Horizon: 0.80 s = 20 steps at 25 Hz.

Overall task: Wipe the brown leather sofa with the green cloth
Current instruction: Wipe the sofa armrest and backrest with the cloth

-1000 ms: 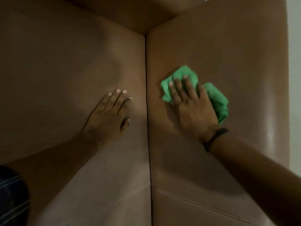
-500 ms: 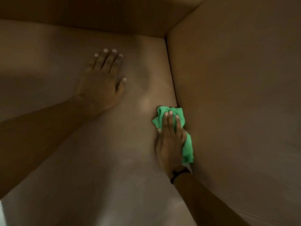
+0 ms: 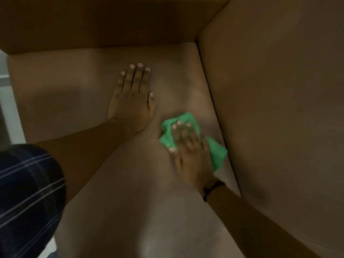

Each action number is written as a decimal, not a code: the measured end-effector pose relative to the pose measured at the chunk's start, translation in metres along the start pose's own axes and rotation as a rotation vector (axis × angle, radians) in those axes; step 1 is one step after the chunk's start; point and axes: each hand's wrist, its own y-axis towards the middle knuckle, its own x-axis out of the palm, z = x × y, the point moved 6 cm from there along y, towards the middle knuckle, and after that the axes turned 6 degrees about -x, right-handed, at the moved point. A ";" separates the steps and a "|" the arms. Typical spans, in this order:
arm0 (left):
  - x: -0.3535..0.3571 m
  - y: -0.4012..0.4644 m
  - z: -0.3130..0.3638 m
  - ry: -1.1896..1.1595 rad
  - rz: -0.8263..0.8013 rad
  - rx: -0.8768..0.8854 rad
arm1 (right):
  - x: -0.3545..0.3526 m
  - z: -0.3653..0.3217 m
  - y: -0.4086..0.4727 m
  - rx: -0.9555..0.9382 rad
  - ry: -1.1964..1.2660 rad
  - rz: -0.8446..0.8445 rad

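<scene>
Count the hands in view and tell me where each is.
2. The left hand lies flat on the sofa seat; the right hand presses the green cloth onto the seat, near its right edge.

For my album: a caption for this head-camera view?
Right hand presses green cloth onto brown leather sofa; left hand rests flat nearby.

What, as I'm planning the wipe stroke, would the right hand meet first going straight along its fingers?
Bare seat cushion, then perhaps the left hand at its index side, otherwise the backrest.
</scene>
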 end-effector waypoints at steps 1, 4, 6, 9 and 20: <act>0.002 0.001 0.000 0.000 0.006 0.005 | -0.005 0.013 0.019 0.123 -0.008 0.056; 0.015 0.002 -0.003 0.027 0.062 0.032 | -0.006 0.030 0.075 0.464 -0.012 0.217; 0.020 0.004 -0.003 0.016 0.038 0.043 | 0.003 -0.001 0.065 0.402 0.001 0.259; 0.010 0.001 -0.007 -0.001 -0.039 0.073 | 0.011 -0.049 0.015 0.168 0.043 0.120; 0.000 -0.013 -0.041 -0.033 -0.060 0.179 | -0.024 -0.027 0.214 0.308 0.093 0.166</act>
